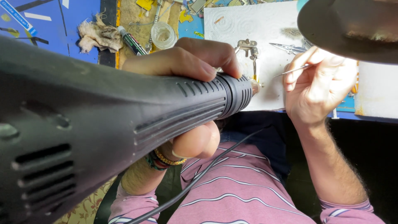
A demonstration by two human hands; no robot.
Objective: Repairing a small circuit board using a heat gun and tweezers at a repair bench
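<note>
- Far left, bench top: frayed rag [97,35], small tube [132,41], clear round lid [163,35]. All well apart from the work.
- Left hand [186,62] clenched round black heat gun [116,124]; fingers over the ribbed barrel, thumb under it. Beaded bracelets [163,159] at the wrist; cord [199,178] trailing across striped shirt.
- Nozzle [253,87] aimed right, over white pad [257,25], close to the wire tip.
- Small metal clamp [247,45] lying on pad just beyond nozzle; tweezers [288,48] further right on the same pad.
- Right hand [317,87] pinching thin wire [292,70] between thumb and fingers, tip pointed left toward nozzle, near but not touching.
- Dark round rim [352,29] top right, blurred, too close to tell what.
- Step in hand, judged: heating a small spot at the wire tip, on or just above pad.
- Next move likely calls for steady nozzle, wire tip eased into hot spot, fingers kept back from the airflow.
</note>
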